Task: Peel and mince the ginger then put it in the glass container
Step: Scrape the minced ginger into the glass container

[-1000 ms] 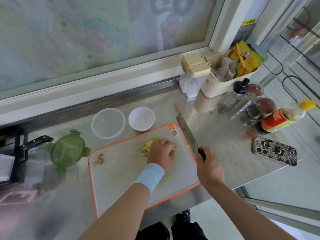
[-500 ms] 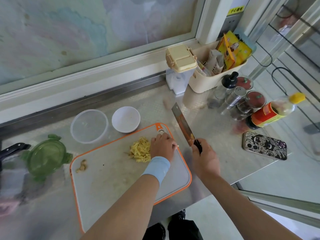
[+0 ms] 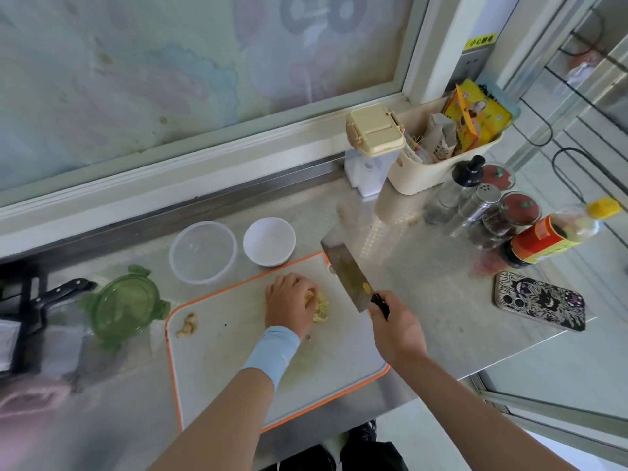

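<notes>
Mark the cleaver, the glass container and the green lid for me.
cleaver (image 3: 345,275), head view, middle of the blade.
glass container (image 3: 203,253), head view, its bare bottom.
green lid (image 3: 126,305), head view, its centre.

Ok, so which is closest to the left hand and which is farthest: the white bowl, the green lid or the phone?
1. White bowl, just behind the left hand.
2. Green lid, off to the left.
3. Phone, far over on the right.
</notes>
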`<action>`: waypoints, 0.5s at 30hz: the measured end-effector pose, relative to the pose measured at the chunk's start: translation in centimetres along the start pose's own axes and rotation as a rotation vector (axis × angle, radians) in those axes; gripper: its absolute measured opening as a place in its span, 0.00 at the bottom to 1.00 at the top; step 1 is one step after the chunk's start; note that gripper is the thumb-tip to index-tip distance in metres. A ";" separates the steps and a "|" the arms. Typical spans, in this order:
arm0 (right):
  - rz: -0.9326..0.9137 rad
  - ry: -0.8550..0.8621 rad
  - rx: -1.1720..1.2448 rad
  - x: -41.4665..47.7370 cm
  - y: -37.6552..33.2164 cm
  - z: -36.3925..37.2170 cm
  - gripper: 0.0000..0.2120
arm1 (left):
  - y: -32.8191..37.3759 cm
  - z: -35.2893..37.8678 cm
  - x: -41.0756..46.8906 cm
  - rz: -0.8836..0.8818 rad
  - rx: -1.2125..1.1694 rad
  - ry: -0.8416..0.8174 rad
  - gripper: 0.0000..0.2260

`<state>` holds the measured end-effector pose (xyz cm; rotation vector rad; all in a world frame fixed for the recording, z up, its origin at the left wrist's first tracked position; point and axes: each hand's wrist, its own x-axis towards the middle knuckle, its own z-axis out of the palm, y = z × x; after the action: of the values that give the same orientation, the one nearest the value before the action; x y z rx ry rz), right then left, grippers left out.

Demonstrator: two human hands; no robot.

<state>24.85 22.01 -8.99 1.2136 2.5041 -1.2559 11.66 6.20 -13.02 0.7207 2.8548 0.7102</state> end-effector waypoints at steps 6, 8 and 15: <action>0.043 -0.026 0.027 -0.5 0.7 1.4 0.04 | -2.2 -1.8 -0.9 0.071 -0.221 0.233 0.09; 0.042 -0.030 0.025 -0.6 1.0 1.7 0.05 | -2.2 -2.0 -1.2 0.020 -0.277 0.329 0.10; 0.032 -0.082 -0.013 -1.8 2.2 3.0 0.04 | -3.2 -0.6 -0.9 -0.227 -0.346 -0.054 0.26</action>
<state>26.88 19.50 -11.69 1.1706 2.4219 -1.2530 11.00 3.09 -14.01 0.3541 2.6054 1.0879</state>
